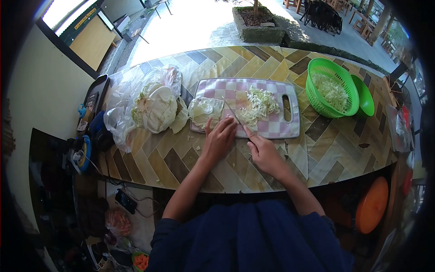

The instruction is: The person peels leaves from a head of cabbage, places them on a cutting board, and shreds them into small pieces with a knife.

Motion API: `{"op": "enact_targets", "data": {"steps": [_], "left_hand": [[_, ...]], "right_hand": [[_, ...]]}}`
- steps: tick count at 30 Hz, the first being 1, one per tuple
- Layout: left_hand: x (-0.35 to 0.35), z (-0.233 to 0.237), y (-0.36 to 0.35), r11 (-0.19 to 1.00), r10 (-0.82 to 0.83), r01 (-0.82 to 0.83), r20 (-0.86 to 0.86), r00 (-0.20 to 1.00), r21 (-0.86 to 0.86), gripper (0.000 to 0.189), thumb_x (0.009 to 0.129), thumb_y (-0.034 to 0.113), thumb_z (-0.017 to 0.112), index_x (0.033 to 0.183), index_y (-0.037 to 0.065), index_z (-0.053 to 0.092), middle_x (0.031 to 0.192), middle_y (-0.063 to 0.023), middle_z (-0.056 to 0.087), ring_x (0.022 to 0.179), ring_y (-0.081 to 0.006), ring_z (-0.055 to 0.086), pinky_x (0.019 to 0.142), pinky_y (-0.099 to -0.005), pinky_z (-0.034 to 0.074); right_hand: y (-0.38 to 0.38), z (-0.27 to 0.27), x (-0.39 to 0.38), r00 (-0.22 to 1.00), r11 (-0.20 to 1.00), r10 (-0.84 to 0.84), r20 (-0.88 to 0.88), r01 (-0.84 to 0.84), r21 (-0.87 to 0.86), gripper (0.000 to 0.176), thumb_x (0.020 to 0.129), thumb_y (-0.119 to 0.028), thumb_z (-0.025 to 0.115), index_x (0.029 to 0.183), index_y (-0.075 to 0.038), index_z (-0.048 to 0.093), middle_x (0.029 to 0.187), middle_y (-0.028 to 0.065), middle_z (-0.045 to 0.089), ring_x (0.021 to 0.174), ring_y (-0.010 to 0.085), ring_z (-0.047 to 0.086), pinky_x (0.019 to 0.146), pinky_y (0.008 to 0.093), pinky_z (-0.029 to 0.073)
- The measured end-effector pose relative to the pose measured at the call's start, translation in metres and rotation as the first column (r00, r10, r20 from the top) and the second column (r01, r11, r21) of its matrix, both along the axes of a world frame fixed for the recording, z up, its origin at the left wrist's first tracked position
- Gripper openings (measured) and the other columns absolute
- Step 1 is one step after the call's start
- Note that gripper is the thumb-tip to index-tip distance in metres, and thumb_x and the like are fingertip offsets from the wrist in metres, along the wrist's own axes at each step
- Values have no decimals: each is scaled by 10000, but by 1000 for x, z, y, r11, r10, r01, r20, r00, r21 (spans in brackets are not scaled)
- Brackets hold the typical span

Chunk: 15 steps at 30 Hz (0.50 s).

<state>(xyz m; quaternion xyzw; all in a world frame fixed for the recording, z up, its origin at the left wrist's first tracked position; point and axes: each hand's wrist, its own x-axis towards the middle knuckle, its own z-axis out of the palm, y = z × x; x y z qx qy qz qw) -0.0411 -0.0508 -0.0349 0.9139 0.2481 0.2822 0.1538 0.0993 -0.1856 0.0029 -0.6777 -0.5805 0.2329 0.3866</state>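
My right hand (265, 155) is closed round the handle of a knife (233, 111). The blade points up and to the left across a pink-and-white checked cutting board (272, 130). Just left of the blade, my left hand (220, 137) presses bent fingers onto cabbage at the board's near edge; its fingertips partly hide what they hold. A pale piece of cabbage leaf (206, 111) lies on the left of the board, touching or close to those fingers. Right of the knife sits a loose heap of shredded cabbage (262, 103).
A cabbage head (157, 108) rests on a clear plastic bag (118, 124) at the left. To the right, a green basket (317, 100) holds shredded cabbage, with a green bowl (366, 100) beside it. An orange round object (372, 205) is below the table's right edge.
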Motion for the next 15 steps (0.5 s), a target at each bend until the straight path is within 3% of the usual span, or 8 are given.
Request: {"op": "enact_targets", "data": {"steps": [12, 15], "left_hand": [[0, 0, 2, 999, 1, 0, -19, 1000, 47, 242, 942, 199, 558, 1130, 77, 650, 1192, -43, 656, 1214, -170, 561, 1158, -497, 85], [1, 1, 1, 998, 9, -9, 4, 1000, 56, 221, 932, 181, 569, 1107, 83, 660, 1174, -42, 665, 1206, -171, 567, 1137, -481, 141]], "right_hand": [[-7, 0, -20, 999, 995, -39, 5, 39, -96, 540, 948, -102, 482, 1469, -66, 344, 935, 263, 564, 865, 436, 584, 795, 483, 472], [3, -7, -20, 999, 996, -42, 25, 44, -79, 537, 948, -101, 477, 1467, -62, 344, 963, 273, 567, 889, 441, 588, 810, 490, 474]]}}
